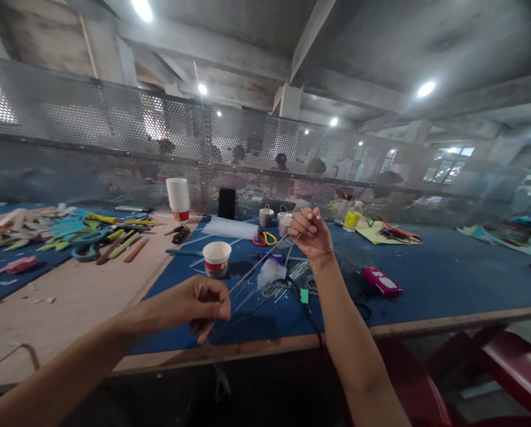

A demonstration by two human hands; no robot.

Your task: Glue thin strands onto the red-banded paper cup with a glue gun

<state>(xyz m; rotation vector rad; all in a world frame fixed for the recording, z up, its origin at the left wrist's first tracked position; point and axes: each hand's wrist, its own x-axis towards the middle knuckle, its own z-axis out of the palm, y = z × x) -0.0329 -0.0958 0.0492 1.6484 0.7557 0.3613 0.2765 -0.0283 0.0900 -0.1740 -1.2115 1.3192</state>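
A thin, pale cord [255, 268] runs taut and slanting between my two hands above the blue table mat. My left hand [207, 305], lower and nearer the table's front edge, is closed on one part of it; a loose length dangles below. Raised higher, my right hand [310, 234] pinches the other part, fingers curled. Just beyond my left hand stands a white paper cup [216, 255] with a red band. Under the cord lie a crumpled clear plastic piece [271, 273] and several loose strands [292, 283]. Behind it are red-and-yellow scissors [269, 239].
Small cups with cord loops [266, 217] stand at the back near a dark phone-like slab [226, 203]. Stacked paper cups [178, 198], large scissors [88, 244] and coloured cutouts lie left. To the right are a magenta box [381, 281] and a yellow-labelled bottle [352, 217].
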